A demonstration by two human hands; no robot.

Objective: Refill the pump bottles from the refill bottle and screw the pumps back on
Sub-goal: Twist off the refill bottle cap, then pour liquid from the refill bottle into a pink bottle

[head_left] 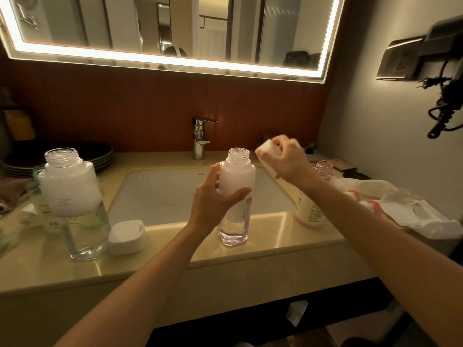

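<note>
Capping step: the left grip (213, 196) clasped the open pump bottle (238, 179) upright on the tabletop (275, 242), the right grip (288, 159) pinched the white pump cap (266, 147) beside its neck; centring it over the threads seemingly came next.

We saw a mirror (175, 28) edged with a glowing strip above a red-brown wall panel (125, 108), a chrome tap (199, 137), a white basin (155, 196) sunk in a beige counter (275, 244), and perhaps a hairdryer (441, 58) on the pale right wall (370, 151).
</note>
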